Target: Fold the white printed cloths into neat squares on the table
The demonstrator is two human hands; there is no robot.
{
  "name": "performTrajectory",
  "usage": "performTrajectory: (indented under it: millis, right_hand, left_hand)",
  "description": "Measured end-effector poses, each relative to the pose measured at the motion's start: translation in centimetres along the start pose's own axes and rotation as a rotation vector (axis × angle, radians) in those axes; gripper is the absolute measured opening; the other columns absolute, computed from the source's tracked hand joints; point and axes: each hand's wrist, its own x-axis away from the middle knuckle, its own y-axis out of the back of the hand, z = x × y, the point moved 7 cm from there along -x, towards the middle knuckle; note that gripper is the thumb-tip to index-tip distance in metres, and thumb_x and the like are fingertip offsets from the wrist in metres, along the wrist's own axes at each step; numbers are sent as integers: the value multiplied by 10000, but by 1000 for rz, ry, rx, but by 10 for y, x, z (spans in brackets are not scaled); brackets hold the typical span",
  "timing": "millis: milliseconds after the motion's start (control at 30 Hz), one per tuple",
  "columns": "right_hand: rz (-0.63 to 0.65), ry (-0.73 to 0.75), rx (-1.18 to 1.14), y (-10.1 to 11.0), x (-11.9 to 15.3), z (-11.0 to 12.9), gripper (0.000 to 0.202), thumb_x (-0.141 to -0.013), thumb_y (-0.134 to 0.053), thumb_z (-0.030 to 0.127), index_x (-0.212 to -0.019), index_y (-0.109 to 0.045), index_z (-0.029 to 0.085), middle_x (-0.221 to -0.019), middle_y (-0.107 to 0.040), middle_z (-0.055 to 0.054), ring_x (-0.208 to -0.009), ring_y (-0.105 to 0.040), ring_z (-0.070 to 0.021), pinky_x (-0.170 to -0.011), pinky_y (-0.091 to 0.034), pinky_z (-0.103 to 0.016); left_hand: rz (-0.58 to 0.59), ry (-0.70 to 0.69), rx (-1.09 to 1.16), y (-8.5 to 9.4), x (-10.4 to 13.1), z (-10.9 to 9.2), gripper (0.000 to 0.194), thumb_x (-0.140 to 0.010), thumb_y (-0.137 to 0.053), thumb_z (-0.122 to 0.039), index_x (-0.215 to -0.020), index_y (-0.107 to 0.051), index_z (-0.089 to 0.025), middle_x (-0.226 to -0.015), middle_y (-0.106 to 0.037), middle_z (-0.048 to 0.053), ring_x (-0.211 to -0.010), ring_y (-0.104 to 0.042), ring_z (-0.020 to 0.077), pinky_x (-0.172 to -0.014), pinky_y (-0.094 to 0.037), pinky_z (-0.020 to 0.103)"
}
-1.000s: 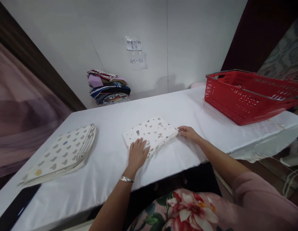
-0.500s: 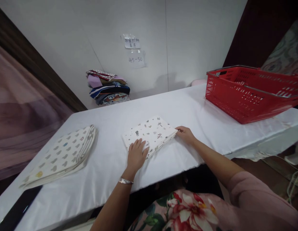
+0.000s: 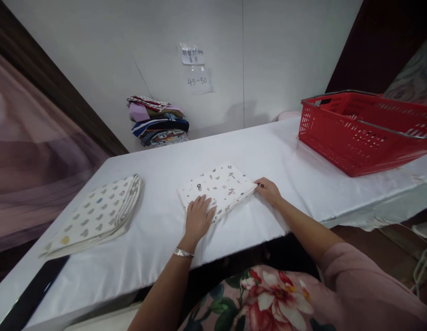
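Note:
In front of me a white cloth [image 3: 220,184] with small dark plant-like prints lies folded on the white-covered table [image 3: 158,220]. My left hand [image 3: 198,216] rests flat on its near left corner, fingers stretched out. At the cloth's right corner, my right hand [image 3: 268,189] pinches the folded edge between thumb and fingers. Further left lies another folded cloth [image 3: 99,211], cream with grey shapes, its layers showing on the right side.
A red plastic basket [image 3: 358,142] with metal handles stands at the right. Against the wall at the back is a stack of folded fabrics [image 3: 160,124]. Paper notes [image 3: 198,82] are taped above. A dark flat object [image 3: 34,292] lies at the table's near left.
The view has shifted slightly, so everything sits a little to the right. Both hands keep their places on the printed cloth, which looks nearly the same.

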Motion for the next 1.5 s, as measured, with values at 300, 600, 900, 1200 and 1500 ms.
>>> performTrajectory:
  millis: [300, 600, 900, 1200, 1500]
  right_hand:
    - [30, 47, -25, -1, 0, -4, 208, -769, -540, 293, -917, -678, 242, -874, -633, -7, -737, -542, -148, -701, -419, -292]
    - [103, -1, -216, 4, 3, -12, 370, -708, -571, 281, -1063, -664, 236, -901, -640, -10, -697, -539, -132, -693, -450, -292]
    - [91, 182, -196, 7, -5, 10, 229, -790, -575, 346, -944, -704, 237, -1005, -639, -47, -855, -596, -173, -682, -465, -286]
    - [157, 259, 7, 0, 1, 12, 226, -840, -520, 273, -970, -706, 281, -1043, -634, -30, -980, -585, -199, -888, -465, -377]
    - [142, 566, 174, -8, 16, 56, 253, -892, -474, 260, -1001, -702, 258, -1117, -648, -77, -1058, -552, -242, -924, -426, -438]
  left_hand:
    - [34, -1, 28, 4, -2, -1, 405, -927, -406, -422, -1232, -565, -209, -1367, -504, 105, -1306, -399, 276, -1075, -288, 504]
    - [3, -59, 14, 7, 11, -20, 400, -936, -399, -402, -1261, -545, -220, -1357, -517, 97, -1310, -400, 279, -1078, -278, 529]
    - [-13, -71, -18, 6, 12, -20, 394, -938, -397, -388, -1263, -547, -223, -1354, -522, 83, -1305, -408, 279, -1080, -287, 520]
    - [-40, -64, -26, 4, 14, -20, 383, -942, -391, -377, -1259, -548, -232, -1355, -523, 68, -1304, -409, 268, -1078, -290, 497]
    - [-94, -72, 9, 9, 20, -21, 356, -939, -410, -364, -1213, -582, -216, -1326, -549, 74, -1263, -454, 251, -1065, -314, 465]
